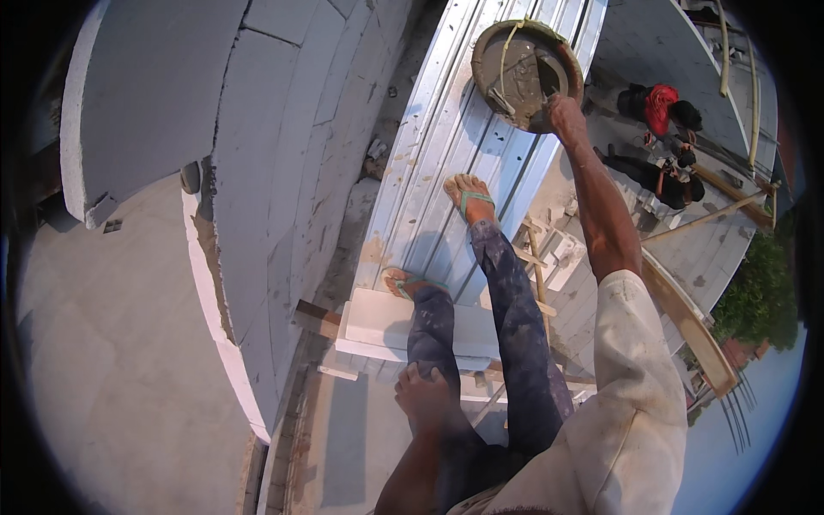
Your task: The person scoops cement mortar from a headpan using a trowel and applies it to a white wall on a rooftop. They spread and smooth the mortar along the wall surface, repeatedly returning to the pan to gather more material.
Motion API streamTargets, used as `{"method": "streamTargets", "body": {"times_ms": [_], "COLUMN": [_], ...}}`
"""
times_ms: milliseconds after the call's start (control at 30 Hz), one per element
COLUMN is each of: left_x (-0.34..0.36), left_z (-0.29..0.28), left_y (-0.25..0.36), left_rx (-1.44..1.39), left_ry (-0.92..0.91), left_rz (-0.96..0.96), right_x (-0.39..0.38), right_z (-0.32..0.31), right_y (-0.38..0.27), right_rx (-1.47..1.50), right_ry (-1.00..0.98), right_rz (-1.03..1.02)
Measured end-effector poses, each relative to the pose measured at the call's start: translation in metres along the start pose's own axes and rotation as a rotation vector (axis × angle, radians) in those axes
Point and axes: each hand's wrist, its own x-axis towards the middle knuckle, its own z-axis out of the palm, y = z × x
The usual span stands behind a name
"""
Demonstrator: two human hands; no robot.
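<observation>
My right hand (562, 118) reaches far forward and is closed at the near right rim of a round bucket (486, 94) of wet grey mortar (517, 73). It grips a trowel whose flat blade (550, 77) dips into the mortar; the handle is mostly hidden by my fingers. A pale cord handle (504, 62) lies across the bucket. My left hand (422, 396) rests on my left knee with its fingers spread and holds nothing. Both my feet, in green flip-flops, stand on a ribbed metal platform (421, 202) that bears the bucket.
On the left rises a grey block wall (292, 129) with a ragged mortar edge (204, 257). A white block (378, 322) lies at the platform's near end. Down on the right, two people (661, 107) work beside wooden poles (708, 215) and a plank (687, 318).
</observation>
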Motion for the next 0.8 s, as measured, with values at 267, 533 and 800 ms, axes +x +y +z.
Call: {"method": "streamTargets", "body": {"times_ms": [267,533,800], "left_x": [-0.002,-0.012,-0.024], "left_z": [-0.002,0.013,0.041], "left_y": [0.011,-0.023,-0.049], "left_rx": [-0.079,-0.148,-0.290], "left_ry": [-0.019,-0.010,-0.004], "left_rz": [-0.003,-0.114,-0.171], "right_x": [-0.081,-0.222,-0.351], "right_z": [-0.061,-0.057,-0.034], "right_y": [-0.024,-0.168,-0.438], "right_rx": [0.671,1.264,1.392], "right_ry": [-0.353,-0.623,-0.765], "right_rz": [0.326,0.069,-0.343]}}
